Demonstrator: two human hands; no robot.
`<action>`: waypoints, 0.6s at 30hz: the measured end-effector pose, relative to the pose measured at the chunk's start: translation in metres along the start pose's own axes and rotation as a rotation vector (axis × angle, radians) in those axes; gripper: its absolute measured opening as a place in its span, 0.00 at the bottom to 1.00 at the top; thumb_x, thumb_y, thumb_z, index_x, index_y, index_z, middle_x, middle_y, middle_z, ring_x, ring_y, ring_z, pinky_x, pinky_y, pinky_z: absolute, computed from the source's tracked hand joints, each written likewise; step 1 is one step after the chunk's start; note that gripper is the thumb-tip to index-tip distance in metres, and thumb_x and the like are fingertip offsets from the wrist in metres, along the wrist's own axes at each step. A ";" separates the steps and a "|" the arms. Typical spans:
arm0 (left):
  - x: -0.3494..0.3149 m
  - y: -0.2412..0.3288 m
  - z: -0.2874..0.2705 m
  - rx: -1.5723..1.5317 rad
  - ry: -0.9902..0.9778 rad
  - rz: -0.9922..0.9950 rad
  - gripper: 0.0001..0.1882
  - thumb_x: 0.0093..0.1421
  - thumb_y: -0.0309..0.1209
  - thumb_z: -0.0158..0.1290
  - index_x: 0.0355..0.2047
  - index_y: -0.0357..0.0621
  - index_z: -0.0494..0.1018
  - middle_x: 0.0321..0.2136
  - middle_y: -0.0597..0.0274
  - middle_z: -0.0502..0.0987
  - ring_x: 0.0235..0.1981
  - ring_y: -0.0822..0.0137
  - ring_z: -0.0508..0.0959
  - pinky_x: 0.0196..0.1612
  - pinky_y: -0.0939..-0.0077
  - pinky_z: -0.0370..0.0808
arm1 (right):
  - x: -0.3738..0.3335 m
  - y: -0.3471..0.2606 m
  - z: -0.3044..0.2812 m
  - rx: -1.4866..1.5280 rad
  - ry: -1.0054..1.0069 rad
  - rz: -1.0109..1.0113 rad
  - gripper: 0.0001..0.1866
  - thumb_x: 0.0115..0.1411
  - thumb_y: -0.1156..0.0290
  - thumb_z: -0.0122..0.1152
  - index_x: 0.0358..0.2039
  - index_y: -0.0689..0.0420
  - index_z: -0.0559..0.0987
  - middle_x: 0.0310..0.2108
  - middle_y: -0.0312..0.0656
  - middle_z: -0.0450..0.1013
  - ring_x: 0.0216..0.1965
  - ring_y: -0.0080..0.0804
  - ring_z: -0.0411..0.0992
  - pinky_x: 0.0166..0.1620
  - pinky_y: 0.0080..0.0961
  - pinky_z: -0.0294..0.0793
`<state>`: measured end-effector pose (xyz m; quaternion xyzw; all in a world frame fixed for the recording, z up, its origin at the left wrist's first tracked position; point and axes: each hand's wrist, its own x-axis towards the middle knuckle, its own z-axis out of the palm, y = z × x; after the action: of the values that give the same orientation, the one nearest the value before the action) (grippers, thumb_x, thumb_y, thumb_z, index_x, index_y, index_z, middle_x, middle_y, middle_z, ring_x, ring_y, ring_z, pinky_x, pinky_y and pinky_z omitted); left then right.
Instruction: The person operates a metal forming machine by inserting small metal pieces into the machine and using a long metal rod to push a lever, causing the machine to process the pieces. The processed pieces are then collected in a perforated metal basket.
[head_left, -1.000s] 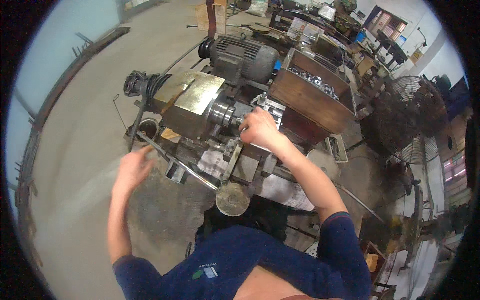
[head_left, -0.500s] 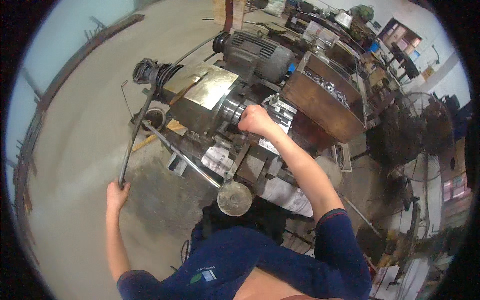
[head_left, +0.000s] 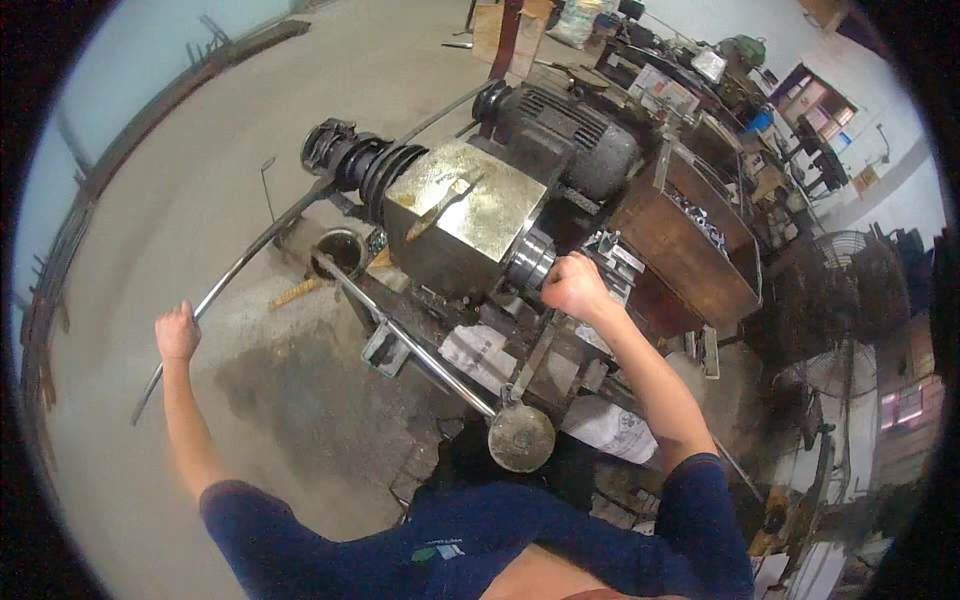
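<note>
Left of the headstock (head_left: 465,205), the left hand (head_left: 177,331) grips the long lever (head_left: 242,265), probably for leverage; the right hand (head_left: 575,287) curls at the headstock's chuck (head_left: 531,258), its hold hidden.

Brassy-gold top plate (head_left: 505,212), silvery chuck (head_left: 529,260), silver-grey lever (head_left: 236,269), dark-grey motor (head_left: 600,150), rust-brown box (head_left: 680,245), navy shirt (head_left: 490,520)

Moderate, fairly even light reaches the floor (head_left: 250,150), with bright glare on the metal plate (head_left: 487,208) and a thin shine along the rod (head_left: 235,268). The fan (head_left: 850,255) at right sits dim and blurred. Black rings the view, and the wall (head_left: 110,110) bends
</note>
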<state>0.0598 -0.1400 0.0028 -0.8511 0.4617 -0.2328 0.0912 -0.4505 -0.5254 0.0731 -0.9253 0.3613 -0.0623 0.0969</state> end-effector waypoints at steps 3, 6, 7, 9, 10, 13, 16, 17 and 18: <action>0.009 0.004 0.017 -0.060 -0.050 -0.044 0.08 0.44 0.25 0.49 0.28 0.41 0.68 0.19 0.53 0.74 0.23 0.55 0.75 0.27 0.62 0.70 | -0.004 0.008 0.000 0.021 0.040 -0.023 0.09 0.30 0.67 0.54 0.13 0.57 0.78 0.20 0.46 0.72 0.28 0.44 0.67 0.34 0.34 0.68; 0.022 0.007 0.004 -0.046 -0.201 -0.204 0.10 0.46 0.26 0.49 0.32 0.42 0.69 0.21 0.52 0.75 0.25 0.53 0.76 0.31 0.60 0.71 | -0.005 0.004 -0.006 0.018 0.036 -0.036 0.09 0.29 0.66 0.54 0.12 0.57 0.77 0.17 0.47 0.71 0.25 0.46 0.68 0.34 0.33 0.69; 0.025 0.012 -0.002 -0.102 -0.210 -0.292 0.11 0.47 0.27 0.49 0.34 0.41 0.70 0.23 0.51 0.75 0.26 0.52 0.76 0.32 0.61 0.72 | -0.007 0.003 -0.009 0.040 0.036 -0.054 0.09 0.30 0.66 0.54 0.12 0.57 0.78 0.16 0.50 0.70 0.24 0.47 0.69 0.35 0.33 0.71; 0.029 0.031 -0.011 -0.231 -0.234 -0.453 0.14 0.49 0.29 0.49 0.37 0.40 0.70 0.25 0.49 0.75 0.29 0.52 0.76 0.35 0.61 0.72 | -0.016 0.014 -0.010 -0.038 0.068 -0.294 0.09 0.30 0.67 0.55 0.12 0.58 0.76 0.23 0.49 0.72 0.29 0.43 0.69 0.38 0.32 0.68; 0.027 0.043 -0.013 -0.287 0.023 -0.391 0.14 0.50 0.30 0.49 0.37 0.40 0.70 0.26 0.49 0.75 0.30 0.53 0.76 0.36 0.63 0.71 | -0.027 0.013 -0.016 -0.020 0.183 -0.304 0.09 0.30 0.67 0.55 0.15 0.58 0.76 0.29 0.48 0.72 0.32 0.43 0.68 0.39 0.33 0.67; 0.017 0.123 -0.007 -0.767 0.548 -0.317 0.15 0.52 0.34 0.49 0.38 0.38 0.71 0.28 0.51 0.75 0.31 0.60 0.75 0.38 0.67 0.70 | -0.072 0.020 -0.035 0.151 0.403 -0.223 0.13 0.31 0.68 0.57 0.22 0.59 0.77 0.41 0.48 0.69 0.40 0.44 0.66 0.41 0.34 0.67; -0.011 0.208 0.046 -1.190 -0.228 -0.496 0.16 0.50 0.31 0.51 0.39 0.37 0.70 0.29 0.52 0.74 0.33 0.63 0.73 0.37 0.71 0.69 | -0.130 0.044 -0.053 0.257 0.488 -0.098 0.14 0.31 0.72 0.58 0.25 0.57 0.77 0.42 0.47 0.69 0.41 0.45 0.66 0.43 0.34 0.68; -0.012 0.262 0.017 -0.892 -0.476 -0.269 0.19 0.47 0.31 0.53 0.40 0.37 0.69 0.31 0.49 0.75 0.34 0.60 0.75 0.37 0.70 0.70 | -0.157 0.056 -0.060 0.177 0.466 0.008 0.14 0.31 0.72 0.58 0.25 0.57 0.77 0.42 0.47 0.69 0.41 0.45 0.66 0.43 0.33 0.68; -0.037 0.279 0.079 -1.122 -0.564 -0.263 0.24 0.43 0.35 0.57 0.41 0.37 0.68 0.35 0.45 0.75 0.36 0.56 0.76 0.38 0.67 0.71 | -0.175 0.062 -0.066 0.173 0.464 0.076 0.14 0.32 0.71 0.58 0.26 0.57 0.77 0.43 0.47 0.69 0.42 0.46 0.66 0.44 0.33 0.68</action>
<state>-0.1265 -0.2693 -0.1813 -0.8474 0.3635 0.2679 -0.2794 -0.6311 -0.4602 0.1152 -0.8602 0.4018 -0.3001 0.0924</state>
